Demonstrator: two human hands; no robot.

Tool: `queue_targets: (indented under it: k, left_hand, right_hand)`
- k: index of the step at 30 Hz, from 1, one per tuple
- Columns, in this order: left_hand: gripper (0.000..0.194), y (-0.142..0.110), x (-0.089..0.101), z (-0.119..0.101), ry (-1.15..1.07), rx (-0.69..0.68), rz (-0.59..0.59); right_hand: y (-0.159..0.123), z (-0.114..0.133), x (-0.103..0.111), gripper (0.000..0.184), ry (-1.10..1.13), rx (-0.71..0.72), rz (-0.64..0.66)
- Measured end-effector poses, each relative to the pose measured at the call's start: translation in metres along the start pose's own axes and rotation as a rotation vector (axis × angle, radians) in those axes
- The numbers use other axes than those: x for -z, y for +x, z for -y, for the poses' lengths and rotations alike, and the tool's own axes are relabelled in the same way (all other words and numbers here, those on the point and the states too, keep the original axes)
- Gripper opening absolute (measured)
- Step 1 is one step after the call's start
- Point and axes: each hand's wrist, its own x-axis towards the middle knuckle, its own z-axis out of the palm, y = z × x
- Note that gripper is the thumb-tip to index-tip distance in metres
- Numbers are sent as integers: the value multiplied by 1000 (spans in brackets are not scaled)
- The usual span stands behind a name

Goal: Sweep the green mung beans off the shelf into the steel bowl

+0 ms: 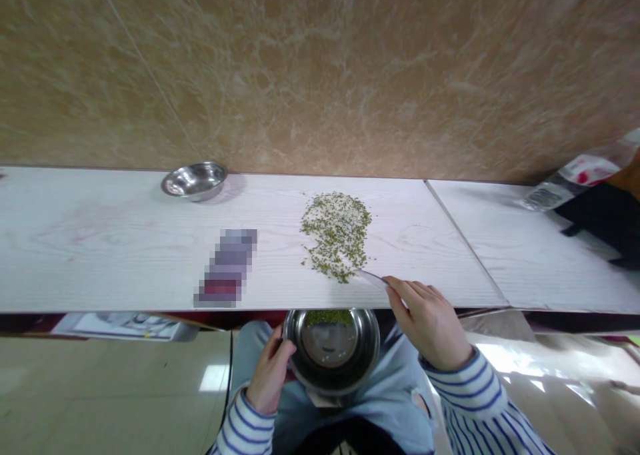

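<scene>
Two grips: right hand [429, 318] pinches a utensil [371, 278], left hand [271, 368] clasps the bowl [368, 345].
Stroke the grains [340, 232] lightly (best with the bowl level).

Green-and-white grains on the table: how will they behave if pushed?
The grains lie loose and spread out, so they'd likely scatter rather than shift as one mass. Each looks tiny, so probably light. Strays around the edge suggest some may roll or slide.

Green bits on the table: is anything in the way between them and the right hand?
Only the thin tool that the right hand holds; its tip is at the near right edge of the green bits. Nothing else visible stands between them.
</scene>
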Motion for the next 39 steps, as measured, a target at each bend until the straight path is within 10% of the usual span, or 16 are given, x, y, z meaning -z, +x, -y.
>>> queue_targets:
  k: [39]
  left_hand:
    - [57, -19, 0, -10, -119, 30, 66]
  right_hand:
    - [9, 21, -5, 23, 8, 64, 32]
